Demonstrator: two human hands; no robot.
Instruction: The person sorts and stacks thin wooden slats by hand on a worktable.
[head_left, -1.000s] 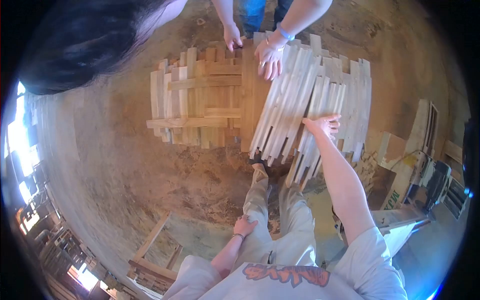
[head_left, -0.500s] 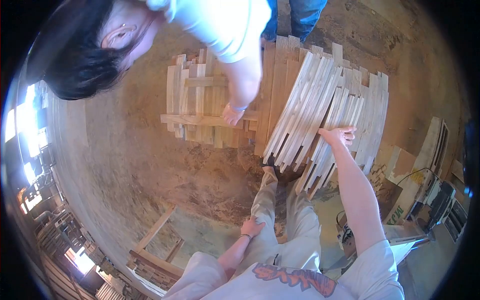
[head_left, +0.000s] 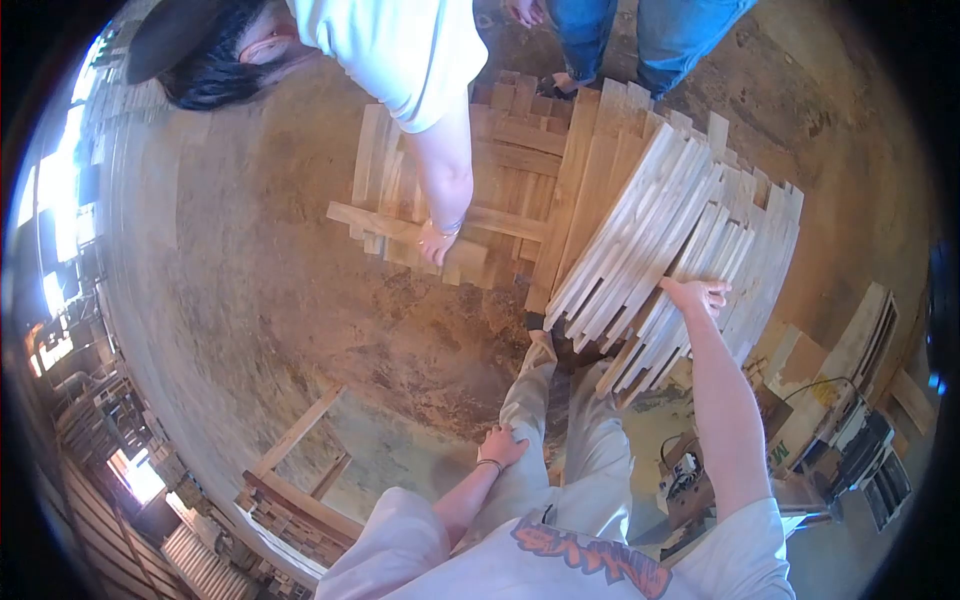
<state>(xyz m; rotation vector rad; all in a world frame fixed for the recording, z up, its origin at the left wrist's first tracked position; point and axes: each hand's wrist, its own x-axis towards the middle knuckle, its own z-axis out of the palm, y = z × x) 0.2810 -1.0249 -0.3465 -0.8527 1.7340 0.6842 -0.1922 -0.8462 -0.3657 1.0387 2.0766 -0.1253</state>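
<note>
Pale wooden strips (head_left: 640,225) lie side by side in overlapping layers in front of my legs. My right hand (head_left: 698,295) rests on the shorter top bundle of strips (head_left: 690,280), thumb and fingers spread apart. On my thigh lies my left hand (head_left: 503,447), holding nothing, its fingers loosely spread. Left of the strips, a co-worker's hand (head_left: 437,242) touches a board (head_left: 380,222) that lies across a lower layer of planks (head_left: 505,160). Wide brown boards (head_left: 585,180) sit between that layer and the pale strips.
A second person in jeans (head_left: 585,35) stands beyond the wood. At the lower left is a wooden frame (head_left: 300,435) by stacked timber. Machine parts (head_left: 865,440) and long boards (head_left: 850,345) are at the right. Brown floor (head_left: 300,290) lies between.
The co-worker's hand has shifted left and slightly down in view, and the board under it now lies tilted. More of the person in jeans shows. Both my hands keep their places.
</note>
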